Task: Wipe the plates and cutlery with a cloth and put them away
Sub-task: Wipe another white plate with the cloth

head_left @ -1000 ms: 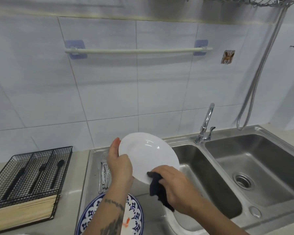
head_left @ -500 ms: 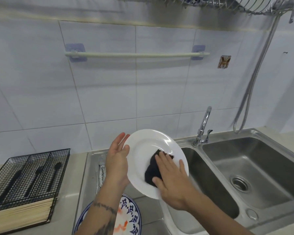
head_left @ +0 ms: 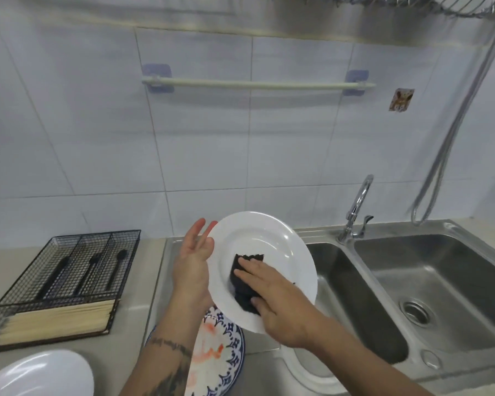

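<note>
The right hand [head_left: 272,302] lies flat on a dark cloth [head_left: 245,281], fingers straight and close together, pressing the cloth against the inner face of a white plate [head_left: 265,241]. The cloth sits in the plate's well, partly covered by the hand. The left hand [head_left: 193,267] supports the plate at its left rim and from behind, fingers extended and slightly spread, the fingertips showing past the rim. The plate is tilted, face toward the camera, and is held above the left part of the sink unit. Directly below it, a blue-patterned plate [head_left: 226,358] with orange marks on its face rests on the draining area, partly hidden by the left forearm. To the right, the double sink [head_left: 363,270] has two steel basins; the right basin contains a drain strainer [head_left: 415,311], and part of a white item shows at the near edge of the left basin. A tap [head_left: 357,210] stands behind the divider. On the counter [head_left: 143,284] to the left, a black wire tray [head_left: 69,281] has divided compartments: the rear compartments hold dark-handled cutlery [head_left: 90,270], and the front compartment holds a bundle of pale chopsticks [head_left: 55,321]. A white dish [head_left: 40,375] sits at the lower left edge. A towel rail [head_left: 257,84] is fixed to the tiled wall.
</note>
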A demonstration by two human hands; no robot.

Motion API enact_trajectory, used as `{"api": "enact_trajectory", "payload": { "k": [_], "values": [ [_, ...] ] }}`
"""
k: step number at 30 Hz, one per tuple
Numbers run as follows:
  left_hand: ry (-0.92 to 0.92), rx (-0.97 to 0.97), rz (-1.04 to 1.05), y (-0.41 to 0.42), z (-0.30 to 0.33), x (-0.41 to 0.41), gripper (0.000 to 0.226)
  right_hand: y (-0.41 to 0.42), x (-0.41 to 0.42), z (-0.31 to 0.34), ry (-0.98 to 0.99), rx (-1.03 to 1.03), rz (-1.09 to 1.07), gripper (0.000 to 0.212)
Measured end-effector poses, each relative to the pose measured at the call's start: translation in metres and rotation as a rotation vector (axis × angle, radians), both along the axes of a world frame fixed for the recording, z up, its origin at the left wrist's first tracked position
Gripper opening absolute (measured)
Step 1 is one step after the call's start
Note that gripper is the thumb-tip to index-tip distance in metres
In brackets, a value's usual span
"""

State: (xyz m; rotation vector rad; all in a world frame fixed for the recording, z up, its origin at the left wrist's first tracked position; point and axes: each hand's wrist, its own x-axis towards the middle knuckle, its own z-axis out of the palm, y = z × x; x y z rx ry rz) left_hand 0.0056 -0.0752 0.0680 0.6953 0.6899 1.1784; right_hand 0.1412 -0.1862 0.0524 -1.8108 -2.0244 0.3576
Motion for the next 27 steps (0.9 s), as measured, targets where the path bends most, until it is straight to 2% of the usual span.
{"api": "enact_trajectory", "payload": {
  "k": [7,13,20,27],
  "values": [
    [0.032,-0.078,0.281,-0.023,-0.006,-0.063,0.040,0.006,-0.002,-0.003,-0.194,0.062,0.045,0.057],
    [0.155,-0.148,0.450,-0.058,-0.013,-0.111,0.039,0.014,-0.032,-0.024,-0.187,0.095,0.035,0.068],
    [0.308,-0.277,0.713,-0.097,-0.045,-0.181,0.036,0.002,-0.080,-0.037,-0.125,0.086,0.164,0.069],
    [0.275,-0.291,0.854,-0.104,-0.058,-0.247,0.039,0.014,-0.134,-0.038,-0.091,0.102,0.227,0.063]
  ]
}}
